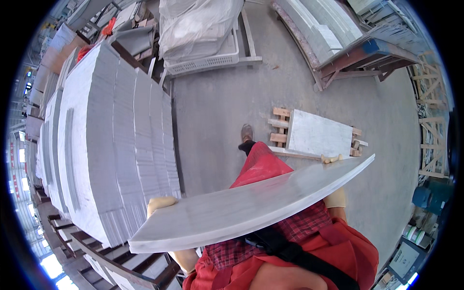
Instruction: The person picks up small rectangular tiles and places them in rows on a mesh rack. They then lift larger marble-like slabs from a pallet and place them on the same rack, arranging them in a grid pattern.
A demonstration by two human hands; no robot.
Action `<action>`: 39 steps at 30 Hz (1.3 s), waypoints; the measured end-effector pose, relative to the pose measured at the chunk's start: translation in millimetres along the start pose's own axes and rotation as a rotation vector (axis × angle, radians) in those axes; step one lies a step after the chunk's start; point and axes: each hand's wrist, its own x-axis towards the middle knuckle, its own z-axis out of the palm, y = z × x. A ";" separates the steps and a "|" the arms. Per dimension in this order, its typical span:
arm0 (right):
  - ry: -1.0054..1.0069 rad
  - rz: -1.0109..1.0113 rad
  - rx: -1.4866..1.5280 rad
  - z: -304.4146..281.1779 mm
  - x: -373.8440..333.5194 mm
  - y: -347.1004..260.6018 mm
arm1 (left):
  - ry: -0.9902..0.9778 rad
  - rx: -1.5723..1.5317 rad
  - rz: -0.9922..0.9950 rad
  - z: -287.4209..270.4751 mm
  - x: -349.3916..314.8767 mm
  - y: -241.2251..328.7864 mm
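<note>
Grey slab (241,200): long axis crosswise, right end angled forward; left grip (162,204), right grip (332,159) both clasping it.

A grey concrete floor (208,106) is stretching between a dark slatted rack (116,266), lower left, and a blue-and-rust stand (374,48), upper right; wooden frames (431,146) are lining the far right; bright windows (52,266) are glowing at left.

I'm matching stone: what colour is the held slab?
The held slab is pale grey, best seen in head view.
</note>
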 end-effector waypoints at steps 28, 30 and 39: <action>0.159 -0.291 -0.269 315.8 392.7 31.9 | -0.072 -0.500 -0.398 277.4 471.4 -197.3; 0.165 -0.317 -0.294 354.8 420.8 25.4 | -0.081 -0.520 -0.379 299.6 507.0 -210.8; 0.237 -0.256 -0.074 515.0 522.5 -47.5 | -0.022 -0.606 -0.538 414.5 655.7 -249.3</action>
